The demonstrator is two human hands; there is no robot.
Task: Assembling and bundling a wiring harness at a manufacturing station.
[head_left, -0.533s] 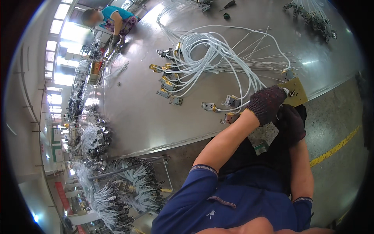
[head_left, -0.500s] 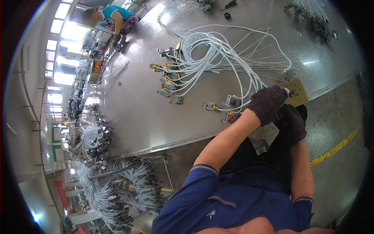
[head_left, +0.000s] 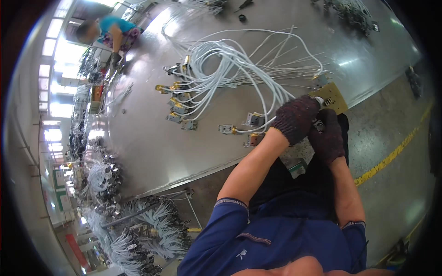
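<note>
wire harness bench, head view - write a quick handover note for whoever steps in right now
Left hand: gloved, closed around the white cable bundle where it reaches the table edge.
Right hand: gloved, pressed against the left over a small part; what it grips is hidden.
Brown board: flat at the table edge, just beyond both hands.
Connectors: cable ends with yellow and grey fittings fanned out on the metal table.
Done: bundle is looped and laid out.
Left: the end in hand looks unfinished; check it first.
</note>
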